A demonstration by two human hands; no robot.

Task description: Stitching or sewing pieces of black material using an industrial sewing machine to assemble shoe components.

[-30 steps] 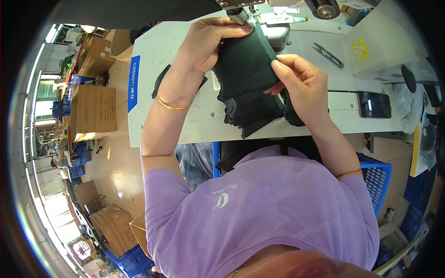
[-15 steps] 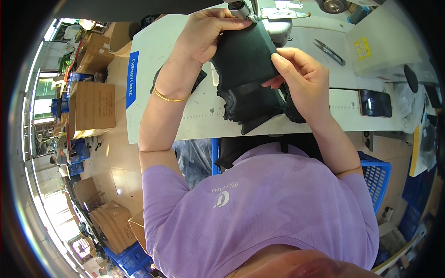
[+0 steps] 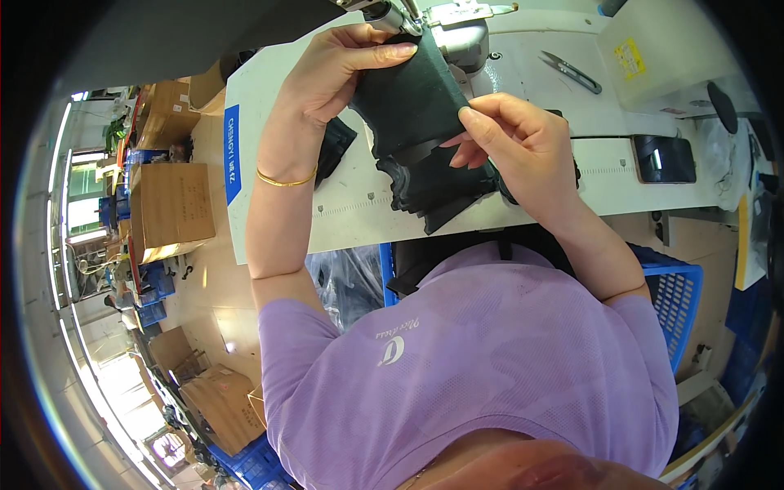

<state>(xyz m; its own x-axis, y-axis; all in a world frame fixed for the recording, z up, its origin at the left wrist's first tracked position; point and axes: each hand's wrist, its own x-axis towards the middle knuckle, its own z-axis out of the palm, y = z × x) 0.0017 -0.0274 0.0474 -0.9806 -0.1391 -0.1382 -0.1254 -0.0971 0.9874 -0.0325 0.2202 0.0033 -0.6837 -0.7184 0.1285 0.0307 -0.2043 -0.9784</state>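
A black piece of flat material [image 3: 408, 110], leather-like or fabric, lies with its far edge close to the presser foot of a sewing machine [image 3: 392, 16]. My left hand [image 3: 343, 69] pinches its far left part beside the foot, thumb on top. With thumb and fingers, my right hand [image 3: 523, 147] grips its right edge nearer to me. Beneath it, several more black pieces [image 3: 441, 192] with wavy left edges lie stacked near the table's front edge. Another black piece [image 3: 333, 149] rests beside my left wrist. The needle point and any stitches are too small to make out.
Thread snips [image 3: 572, 72] lie right of the machine on the white table [image 3: 343, 216]. Farther right are a dark phone [image 3: 664, 159] and a translucent plastic bin [image 3: 653, 49]. Below the table edge stands a blue basket [image 3: 678, 302]. Cardboard boxes [image 3: 173, 208] stand on the left.
The whole view has shifted a little, so the machine and table sit farther left. Both hands keep their hold on the black piece, and more of the piece beside my left wrist shows.
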